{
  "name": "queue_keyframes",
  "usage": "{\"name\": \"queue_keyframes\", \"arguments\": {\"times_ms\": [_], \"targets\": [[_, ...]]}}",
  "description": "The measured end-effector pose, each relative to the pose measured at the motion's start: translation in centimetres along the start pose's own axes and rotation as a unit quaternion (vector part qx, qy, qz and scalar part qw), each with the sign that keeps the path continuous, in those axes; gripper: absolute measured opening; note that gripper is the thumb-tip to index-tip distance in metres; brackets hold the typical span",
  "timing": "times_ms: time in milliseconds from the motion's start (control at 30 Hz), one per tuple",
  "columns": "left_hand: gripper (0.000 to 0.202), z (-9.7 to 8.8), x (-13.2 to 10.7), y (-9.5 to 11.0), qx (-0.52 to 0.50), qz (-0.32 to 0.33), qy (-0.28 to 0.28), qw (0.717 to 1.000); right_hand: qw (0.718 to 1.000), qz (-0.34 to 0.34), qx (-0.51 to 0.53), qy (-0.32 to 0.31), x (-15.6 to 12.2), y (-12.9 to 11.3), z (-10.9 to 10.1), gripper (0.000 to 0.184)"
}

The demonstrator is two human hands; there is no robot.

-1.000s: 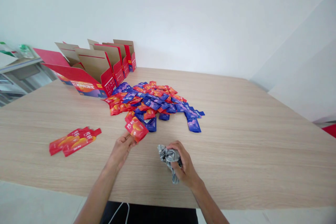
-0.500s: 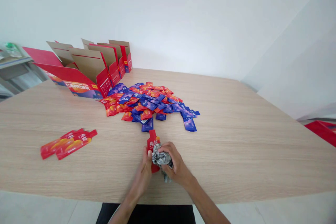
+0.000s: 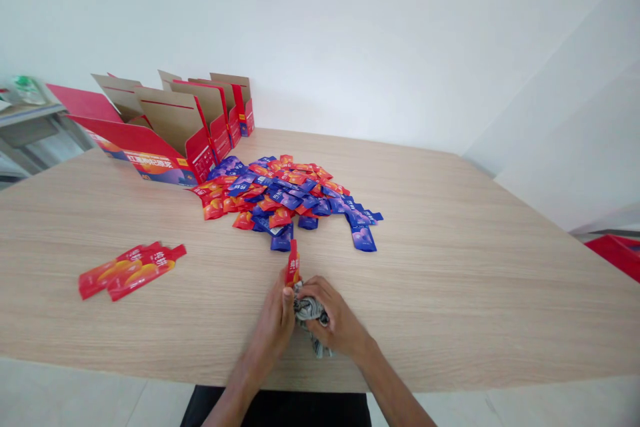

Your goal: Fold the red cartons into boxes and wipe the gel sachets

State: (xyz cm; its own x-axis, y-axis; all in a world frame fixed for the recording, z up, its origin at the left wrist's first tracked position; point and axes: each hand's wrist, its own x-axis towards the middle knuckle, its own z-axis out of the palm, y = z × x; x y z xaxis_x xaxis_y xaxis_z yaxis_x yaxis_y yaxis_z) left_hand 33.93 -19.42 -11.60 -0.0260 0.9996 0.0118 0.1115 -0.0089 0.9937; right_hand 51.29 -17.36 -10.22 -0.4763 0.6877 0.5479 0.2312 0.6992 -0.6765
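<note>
Now, red pouch (image 3: 293, 265) turned narrower, cloth (image 3: 309, 309) touching.

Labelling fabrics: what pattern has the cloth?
The cloth is striped in greys; head view shows it.

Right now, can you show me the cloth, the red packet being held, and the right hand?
Cloth (image 3: 309, 309): head view, on its bunched-up part.
Held red packet (image 3: 293, 265): head view, on its upper part.
Right hand (image 3: 339, 319): head view, on its back.

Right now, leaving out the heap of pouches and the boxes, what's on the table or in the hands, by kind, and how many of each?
Red pouches: 3 (2 lying overlapped, 1 in the left hand)
Striped cloth: 1 (in the right hand)
Total: 4
</note>
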Motion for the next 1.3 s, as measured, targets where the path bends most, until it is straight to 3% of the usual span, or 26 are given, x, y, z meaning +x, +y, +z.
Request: {"name": "queue_keyframes", "arguments": {"times_ms": [67,167,267,433,533,800,933,1067,1133,1233,1300], "targets": [[0.092,0.0,-0.3,0.0,-0.002,0.010,-0.016,1.000,1.000,0.012,-0.007,0.022,0.1,0.1,0.1,0.025],[0.081,0.7,-1.6,-0.2,-0.014,0.023,-0.075,0.997,0.991,0.055,-0.033,0.120,0.2,0.6,-0.1,0.024],[0.070,1.6,-2.4,-0.6,-0.033,-0.013,-0.096,0.995,0.983,0.073,-0.036,0.163,0.2,0.8,-0.5,0.023],[0.081,1.4,-0.6,-1.0,-0.056,-0.092,0.041,0.993,0.999,0.025,0.021,0.028,0.0,0.3,-0.7,0.024],[0.079,0.3,0.7,-0.5,-0.075,-0.100,0.029,0.992,1.000,0.015,0.018,-0.007,0.0,0.1,-0.5,0.031],[0.089,-0.6,1.5,1.8,-0.205,-0.156,-0.078,0.963,0.994,0.041,-0.008,0.101,-0.1,0.5,-0.5,0.021],[0.080,-0.2,1.1,2.6,-0.287,-0.175,-0.063,0.940,0.985,0.039,0.002,0.169,-0.4,0.5,-0.6,0.022],[0.070,0.2,1.0,2.2,-0.308,-0.186,-0.048,0.932,0.968,0.021,0.000,0.250,-0.8,0.6,-1.1,0.022],[0.072,0.5,1.3,1.8,-0.316,-0.168,-0.019,0.934,0.974,-0.014,-0.010,0.227,-0.9,0.6,-1.3,0.021],[0.079,1.1,1.7,1.0,-0.336,-0.164,0.036,0.927,0.989,-0.055,-0.057,0.121,-0.7,0.6,-1.3,0.023],[0.077,1.4,1.6,0.5,-0.339,-0.177,0.038,0.923,0.992,-0.054,-0.090,0.070,-0.5,0.6,-0.9,0.029]]}}
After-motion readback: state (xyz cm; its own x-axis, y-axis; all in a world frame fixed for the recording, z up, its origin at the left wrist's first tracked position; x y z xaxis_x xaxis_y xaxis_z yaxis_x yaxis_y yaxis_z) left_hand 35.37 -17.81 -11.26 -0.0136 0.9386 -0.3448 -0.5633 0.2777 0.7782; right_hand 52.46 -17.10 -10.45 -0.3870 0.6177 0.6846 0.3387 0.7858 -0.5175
